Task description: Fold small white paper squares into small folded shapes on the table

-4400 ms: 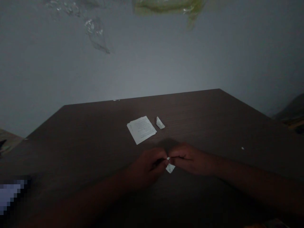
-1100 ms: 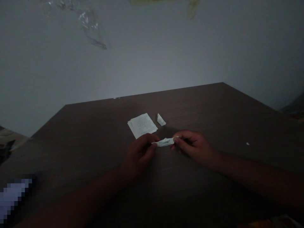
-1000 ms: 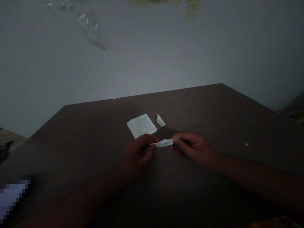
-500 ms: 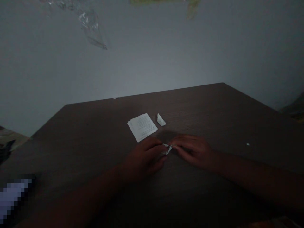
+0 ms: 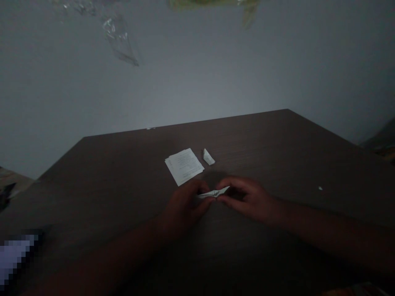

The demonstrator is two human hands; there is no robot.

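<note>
Between my two hands is a small folded piece of paper (image 5: 215,193), held just above the table. My left hand (image 5: 187,205) pinches its left part, thumb on the near side and fingers on the far side. My right hand (image 5: 247,195) grips the right end between thumb and fingertips. The paper looks long and narrow from here, with a crease near its middle; parts of it are hidden by my fingers. Just beyond my left hand lies a stack of printed paper sheets (image 5: 185,165). To the right of that stack sits a small folded paper piece (image 5: 208,157).
The dark brown table (image 5: 262,144) meets a pale wall (image 5: 200,74) at its far edge. A tiny white scrap (image 5: 320,188) lies off to the right. At the lower left is a blurred-out pale object (image 5: 15,255). Clear plastic (image 5: 120,41) hangs on the wall.
The paper in my hands has gone from a bent, angled shape to a flatter, longer strip. My fingers have shifted along it, with both thumbs now close together at its near side.
</note>
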